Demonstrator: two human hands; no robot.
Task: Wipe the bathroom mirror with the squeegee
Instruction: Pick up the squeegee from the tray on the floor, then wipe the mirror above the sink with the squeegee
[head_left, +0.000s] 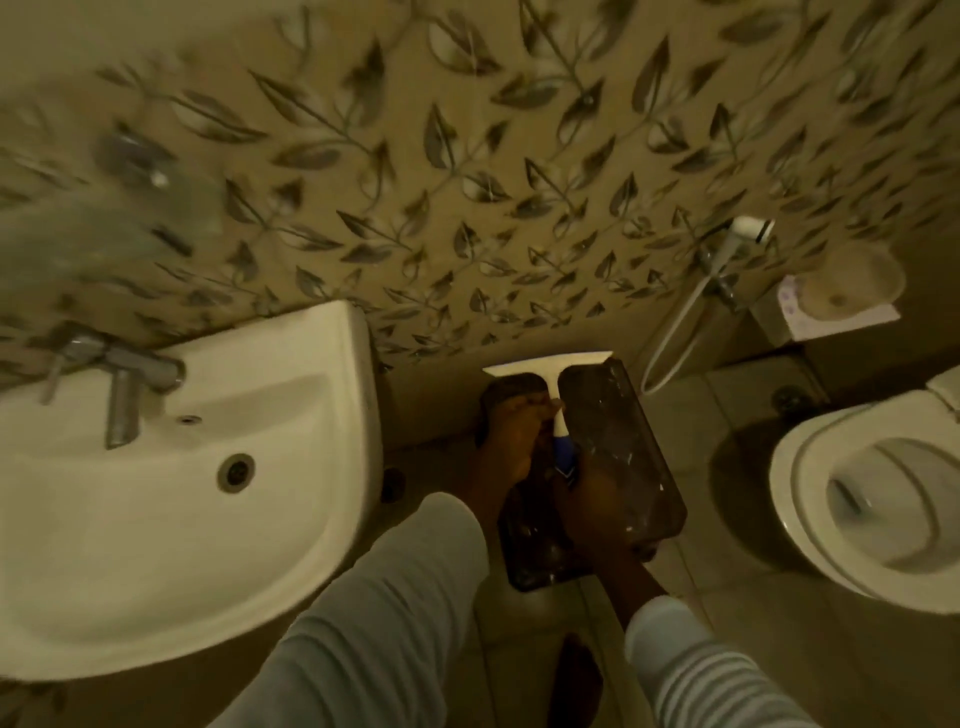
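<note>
The head camera looks down into a dim bathroom. The squeegee (554, 387) is held low between both hands, over a dark rectangular tub (631, 415) that stands on the floor tiles (727, 649). Its white blade lies crosswise at the tub's far edge, close to the leaf-patterned wall (467, 156).

The left hand (511, 441) has its fingers curled against the white neck, pinching it just below the blade. The blue grip runs down under the right hand (592, 504). That hand's fingers are lost in the gloom, so whether it clasps the grip cannot be told. Both arms wear pale sleeves (the right one faintly striped).

A white sink (291, 519) with a metal tap (124, 384) sits to the left of the tub. A toilet (810, 519) stands open to the right, and a spray hose (670, 332) hangs on the wall between tub and toilet.
</note>
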